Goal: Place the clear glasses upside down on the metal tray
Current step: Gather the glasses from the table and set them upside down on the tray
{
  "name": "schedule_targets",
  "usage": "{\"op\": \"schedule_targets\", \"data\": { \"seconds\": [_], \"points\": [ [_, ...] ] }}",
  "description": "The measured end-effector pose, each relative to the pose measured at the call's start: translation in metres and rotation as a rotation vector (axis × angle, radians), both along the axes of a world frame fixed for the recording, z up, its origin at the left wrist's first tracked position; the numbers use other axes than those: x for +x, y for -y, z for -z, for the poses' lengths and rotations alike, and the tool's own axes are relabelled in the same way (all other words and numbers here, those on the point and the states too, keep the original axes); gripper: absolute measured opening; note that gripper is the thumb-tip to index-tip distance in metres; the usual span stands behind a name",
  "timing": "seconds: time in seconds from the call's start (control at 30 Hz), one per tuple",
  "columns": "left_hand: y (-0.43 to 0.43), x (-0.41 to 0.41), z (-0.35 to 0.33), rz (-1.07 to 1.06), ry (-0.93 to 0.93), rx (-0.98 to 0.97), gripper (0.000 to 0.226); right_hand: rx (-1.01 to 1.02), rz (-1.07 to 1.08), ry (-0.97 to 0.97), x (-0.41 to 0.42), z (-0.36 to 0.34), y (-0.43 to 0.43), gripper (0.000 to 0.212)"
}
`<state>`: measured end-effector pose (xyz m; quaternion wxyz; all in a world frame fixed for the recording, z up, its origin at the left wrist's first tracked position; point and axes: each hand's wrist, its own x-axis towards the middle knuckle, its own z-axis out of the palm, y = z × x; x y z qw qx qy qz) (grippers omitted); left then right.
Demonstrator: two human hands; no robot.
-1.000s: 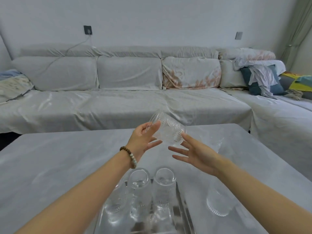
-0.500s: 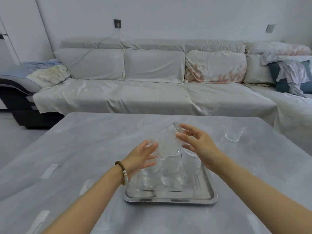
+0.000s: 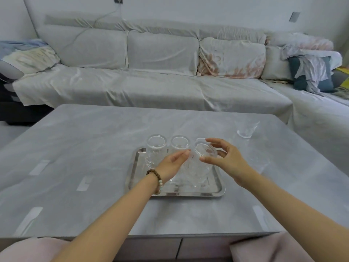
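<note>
A metal tray (image 3: 132,173) lies on the grey table (image 3: 90,140). Along its far side stand three ribbed clear glasses, base up: one at the left (image 3: 156,147), one in the middle (image 3: 179,144), and a third (image 3: 199,139) mostly hidden. My right hand (image 3: 227,159) grips another clear glass (image 3: 205,151) by its base, turned upside down and slightly tilted over the tray's right front part. My left hand (image 3: 172,163) is beside that glass with fingers stretched flat towards its side. One more clear glass (image 3: 246,129) stands upright on the table at the far right.
A long sofa (image 3: 151,86) under a pale cover runs behind the table, with cushions and piled clothes (image 3: 309,70) at the right. The table's near edge (image 3: 170,236) is close to me, with pink cloth (image 3: 264,248) below it.
The glass went from tilted high between both hands to base up, low over the tray. My left hand let go and flattened beside it. The view dropped and pulled back.
</note>
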<state>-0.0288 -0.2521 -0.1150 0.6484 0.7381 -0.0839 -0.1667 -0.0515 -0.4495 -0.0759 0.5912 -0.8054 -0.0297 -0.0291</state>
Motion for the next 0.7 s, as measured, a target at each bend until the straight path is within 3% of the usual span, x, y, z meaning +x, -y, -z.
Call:
{"op": "schedule_targets", "data": {
  "seconds": [0.23, 0.47, 0.7],
  "points": [
    [0.032, -0.004, 0.014, -0.049, -0.081, -0.107, 0.018, -0.041, 0.002, 0.002, -0.005, 0.023, 0.014, 0.059],
    [0.041, -0.003, 0.027, -0.102, -0.149, -0.158, 0.043, -0.030, -0.006, 0.006, -0.003, 0.036, 0.018, 0.061],
    [0.042, -0.001, 0.031, -0.101, -0.166, -0.191, 0.036, -0.017, -0.008, 0.010, 0.000, 0.041, 0.018, 0.059]
  ]
}}
